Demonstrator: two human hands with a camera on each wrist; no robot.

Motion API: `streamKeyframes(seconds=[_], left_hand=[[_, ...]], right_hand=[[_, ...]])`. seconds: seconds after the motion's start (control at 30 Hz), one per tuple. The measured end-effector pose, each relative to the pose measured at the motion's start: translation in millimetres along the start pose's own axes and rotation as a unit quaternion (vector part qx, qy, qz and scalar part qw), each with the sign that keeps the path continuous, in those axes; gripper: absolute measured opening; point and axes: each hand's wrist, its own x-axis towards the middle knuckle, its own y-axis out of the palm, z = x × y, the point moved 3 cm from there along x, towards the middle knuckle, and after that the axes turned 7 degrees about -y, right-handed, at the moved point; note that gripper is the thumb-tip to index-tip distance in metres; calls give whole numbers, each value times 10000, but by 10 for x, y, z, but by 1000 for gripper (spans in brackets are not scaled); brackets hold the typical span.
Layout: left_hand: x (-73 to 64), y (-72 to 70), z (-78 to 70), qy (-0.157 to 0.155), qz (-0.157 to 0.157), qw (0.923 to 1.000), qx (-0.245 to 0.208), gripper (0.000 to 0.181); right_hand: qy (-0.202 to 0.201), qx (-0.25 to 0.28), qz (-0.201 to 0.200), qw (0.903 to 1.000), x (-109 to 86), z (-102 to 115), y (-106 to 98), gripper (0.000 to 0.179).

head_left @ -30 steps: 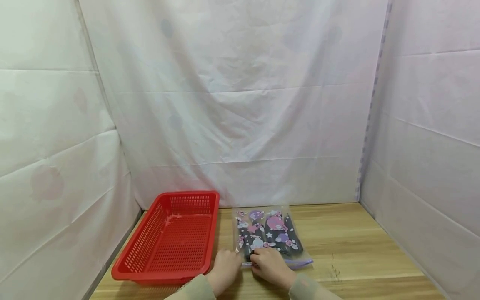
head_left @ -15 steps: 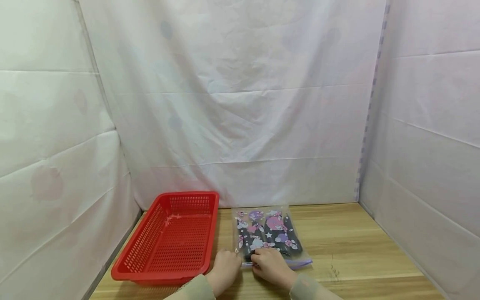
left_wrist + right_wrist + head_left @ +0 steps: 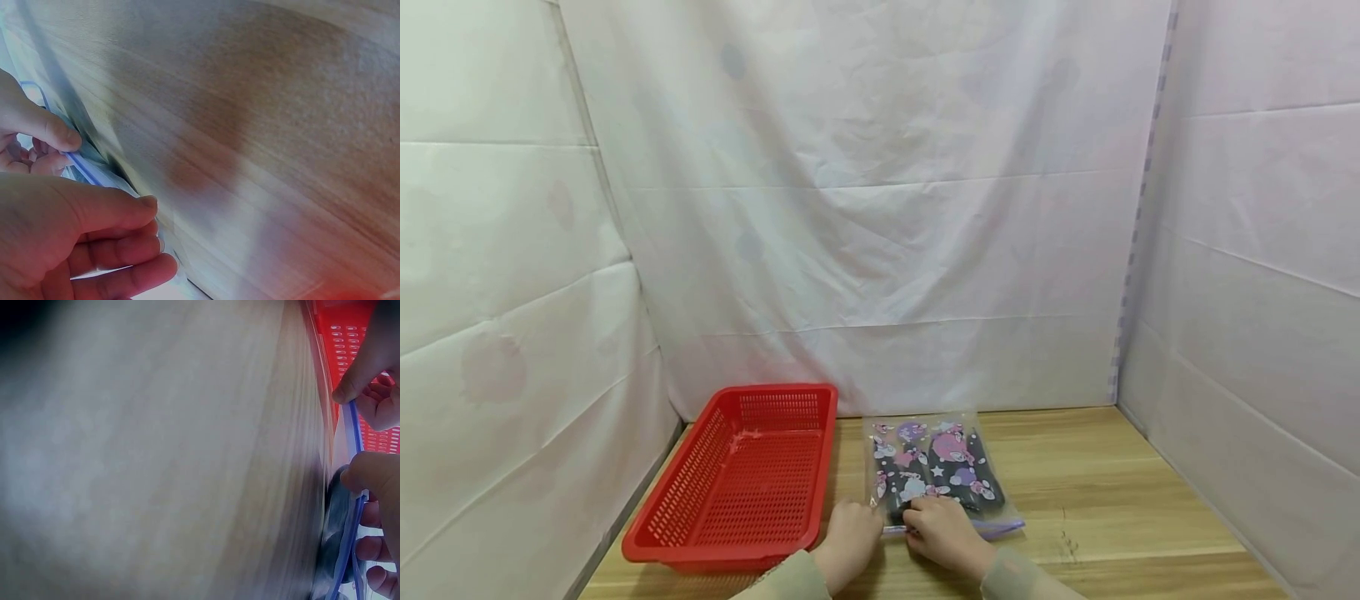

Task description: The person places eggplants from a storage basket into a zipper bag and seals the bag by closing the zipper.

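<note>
A clear zip bag printed with pink, purple and white cartoon figures lies flat on the table, dark items showing inside it. Its blue-purple zip strip runs along the near edge. At the near left corner of the bag, my left hand pinches the end of the strip between thumb and fingers. Close beside it, my right hand pinches the strip, thumb on one side and fingers on the other. A small clear piece on the strip is partly covered by the right thumb.
A red perforated plastic basket stands just left of the bag, with nothing seen in it. The wooden table extends to the right. White cloth walls enclose the back and both sides.
My right hand has crept very slightly to the right along the bag's edge. My left hand, the bag and the basket stay about where they were.
</note>
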Motion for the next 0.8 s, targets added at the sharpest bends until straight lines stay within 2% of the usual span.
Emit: streamKeyframes(seconds=[0.5, 0.63, 0.8], left_hand=[[-20, 22, -5, -91, -41, 9999, -43, 17], [-23, 29, -14, -104, 45, 9999, -128, 17], [-23, 30, -29, -141, -64, 9998, -132, 18]], right_hand=[[121, 205, 263, 9994, -18, -6, -26, 23], [172, 271, 328, 9989, -21, -5, -48, 23], [160, 271, 240, 9992, -41, -18, -60, 23]])
